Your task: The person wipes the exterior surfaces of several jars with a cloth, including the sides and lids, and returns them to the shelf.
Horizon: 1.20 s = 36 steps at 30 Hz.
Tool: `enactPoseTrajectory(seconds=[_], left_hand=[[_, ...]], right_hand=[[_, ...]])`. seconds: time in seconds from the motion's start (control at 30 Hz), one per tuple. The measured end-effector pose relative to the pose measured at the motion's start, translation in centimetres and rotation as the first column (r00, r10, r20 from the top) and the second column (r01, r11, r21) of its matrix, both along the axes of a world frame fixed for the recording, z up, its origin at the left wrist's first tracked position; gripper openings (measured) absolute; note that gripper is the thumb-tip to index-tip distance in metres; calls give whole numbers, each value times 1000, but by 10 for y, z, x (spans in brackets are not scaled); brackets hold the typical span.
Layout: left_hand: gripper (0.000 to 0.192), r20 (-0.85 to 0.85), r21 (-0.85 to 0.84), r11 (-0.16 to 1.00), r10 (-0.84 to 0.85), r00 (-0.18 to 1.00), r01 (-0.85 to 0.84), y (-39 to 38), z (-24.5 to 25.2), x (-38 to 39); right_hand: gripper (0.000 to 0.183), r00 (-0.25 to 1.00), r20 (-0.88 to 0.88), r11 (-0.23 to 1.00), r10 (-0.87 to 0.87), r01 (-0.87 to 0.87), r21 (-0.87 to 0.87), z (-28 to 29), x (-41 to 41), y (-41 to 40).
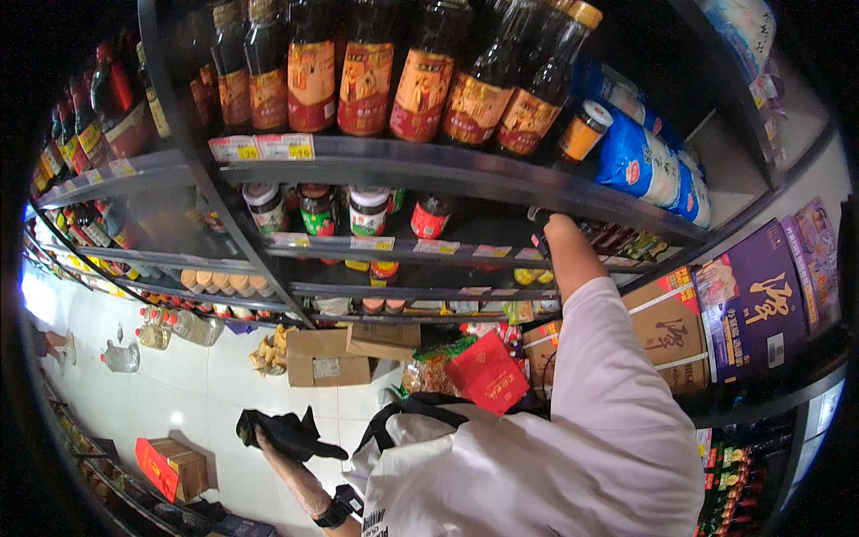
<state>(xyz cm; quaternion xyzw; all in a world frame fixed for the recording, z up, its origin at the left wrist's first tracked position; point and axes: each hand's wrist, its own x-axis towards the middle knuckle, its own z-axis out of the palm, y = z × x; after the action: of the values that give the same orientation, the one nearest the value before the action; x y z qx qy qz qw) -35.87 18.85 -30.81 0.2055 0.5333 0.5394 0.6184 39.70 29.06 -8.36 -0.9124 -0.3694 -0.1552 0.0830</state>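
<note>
My left hand is over the floor at lower left, gripping a crumpled black cloth that hides most of the fingers. Clear plastic film seems to cover its wrist, above a black strap with a small device. My right forearm reaches into the shelf on the jar level, with a dark band at the wrist. The right hand itself is lost in the dark under the upper shelf board. Left of that arm stand a red-labelled jar and a white-lidded jar.
Dark glass bottles, a small jar and blue bags fill the upper shelf. Cartons, a red box and purple cases sit below. Clear jugs and another carton stand on the tiled floor. A person's feet show far left.
</note>
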Motion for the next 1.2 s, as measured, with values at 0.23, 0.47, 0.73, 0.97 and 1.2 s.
enactPoseTrajectory(seconds=[0.23, 0.47, 0.73, 0.97, 1.2], left_hand=[[56, -75, 8, 996, 86, 993, -86, -23, 37, 9], [56, -82, -64, 976, 204, 976, -209, -46, 110, 34], [59, 110, -127, 973, 205, 973, -191, -88, 25, -17], [58, 256, -125, 979, 187, 948, -160, -132, 15, 12], [59, 71, -245, 933, 289, 955, -264, -138, 38, 35]], right_hand=[[46, 999, 47, 998, 25, -22, -58, -5, 10, -13], [49, 967, 183, 979, 175, -151, -140, 10, 23, -6], [54, 881, 307, 930, 359, -310, -200, 6, 21, 6], [58, 842, 379, 922, 385, -329, -205, 19, 23, -3], [69, 906, 147, 905, 397, -360, -225, -6, 83, 17]])
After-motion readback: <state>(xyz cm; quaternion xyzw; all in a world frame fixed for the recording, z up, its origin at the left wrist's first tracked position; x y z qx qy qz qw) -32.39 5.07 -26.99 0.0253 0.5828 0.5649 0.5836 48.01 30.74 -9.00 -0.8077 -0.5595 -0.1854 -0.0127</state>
